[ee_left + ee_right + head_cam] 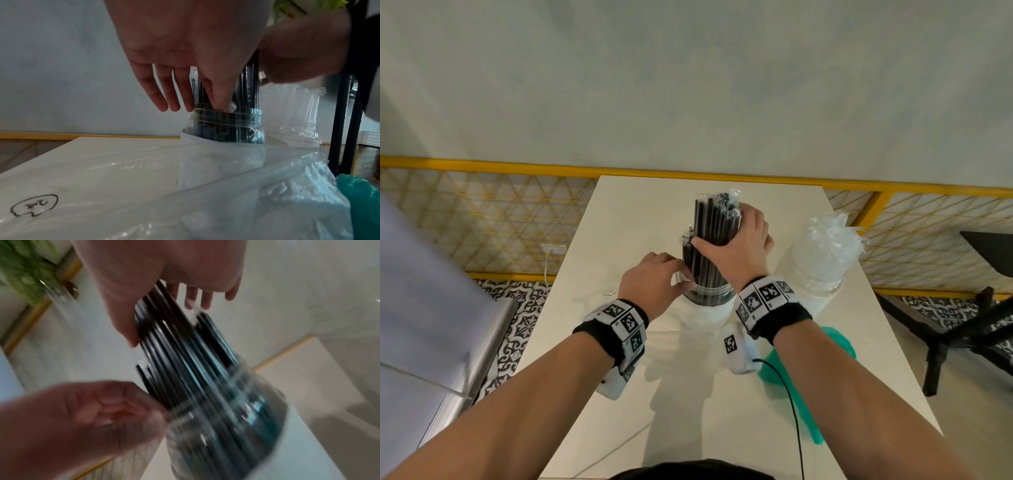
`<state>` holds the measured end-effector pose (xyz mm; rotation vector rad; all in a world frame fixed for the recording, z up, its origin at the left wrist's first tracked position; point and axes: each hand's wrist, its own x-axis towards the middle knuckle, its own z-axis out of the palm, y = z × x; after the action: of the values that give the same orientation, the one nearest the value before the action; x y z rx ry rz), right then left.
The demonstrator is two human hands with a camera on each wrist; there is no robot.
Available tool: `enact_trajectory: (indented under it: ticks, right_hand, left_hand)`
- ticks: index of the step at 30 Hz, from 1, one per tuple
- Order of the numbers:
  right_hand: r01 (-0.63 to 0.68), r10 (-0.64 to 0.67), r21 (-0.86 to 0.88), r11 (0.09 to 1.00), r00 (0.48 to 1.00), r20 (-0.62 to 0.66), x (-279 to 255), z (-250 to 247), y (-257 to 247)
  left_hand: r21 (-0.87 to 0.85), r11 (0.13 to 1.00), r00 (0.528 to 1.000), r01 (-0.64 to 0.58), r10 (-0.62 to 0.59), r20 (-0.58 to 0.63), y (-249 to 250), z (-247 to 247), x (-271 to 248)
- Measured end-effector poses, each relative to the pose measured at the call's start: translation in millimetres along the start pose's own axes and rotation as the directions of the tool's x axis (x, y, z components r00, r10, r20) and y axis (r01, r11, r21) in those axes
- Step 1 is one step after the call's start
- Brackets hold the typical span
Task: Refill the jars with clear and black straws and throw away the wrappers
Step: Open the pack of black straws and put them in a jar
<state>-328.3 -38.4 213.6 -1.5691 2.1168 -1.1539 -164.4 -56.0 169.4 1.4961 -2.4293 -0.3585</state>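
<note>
A clear jar (710,296) stands mid-table on the white table (637,212), with a bundle of black straws (714,226) upright in it and clear wrapper around their tops. My right hand (732,240) grips the bundle above the jar, thumb on the left and fingers round the far side. My left hand (678,277) is at the jar mouth. There its thumb and forefinger pinch a bit of clear wrapper (231,106) at the rim of the jar (228,128). The right wrist view is blurred but shows the right hand (164,321) around the black straws (185,353).
A second jar (818,281) filled with clear straws (825,240) stands to the right. A teal bag (842,342) lies at the table's right edge. Clear plastic packaging (246,203) lies on the near table. A black chair base (962,329) stands right, a grey cabinet (431,291) left.
</note>
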Motion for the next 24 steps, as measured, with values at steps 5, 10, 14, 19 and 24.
enact_trajectory:
  ticks: [5,10,14,19,24]
  right_hand:
    - [0.181,-0.179,0.182,0.966,0.983,-0.029,20.6,-21.8,-31.7]
    - [0.311,-0.308,0.007,0.950,0.939,0.149,24.2,-18.5,-27.6]
    - [0.285,-0.287,-0.132,0.949,0.958,0.003,7.7,-7.4,-0.9]
    - [0.296,-0.315,-0.263,0.918,0.948,-0.034,-0.8,-9.9,1.4]
    - [0.369,-0.395,-0.337,0.866,0.919,-0.010,11.7,-22.9,-26.7]
  left_hand:
    - [-0.040,0.999,1.000,0.003,-0.003,0.017,-0.1,-2.4,2.7]
    - [-0.046,0.999,0.999,0.019,-0.018,0.036,0.7,-3.9,3.3]
    - [-0.064,0.997,0.998,0.047,-0.045,0.033,2.7,-3.3,1.6]
    - [-0.082,0.994,0.996,0.078,-0.075,0.038,4.2,-2.4,0.9]
    - [-0.072,0.996,0.998,0.061,-0.060,0.015,5.1,-1.7,0.6]
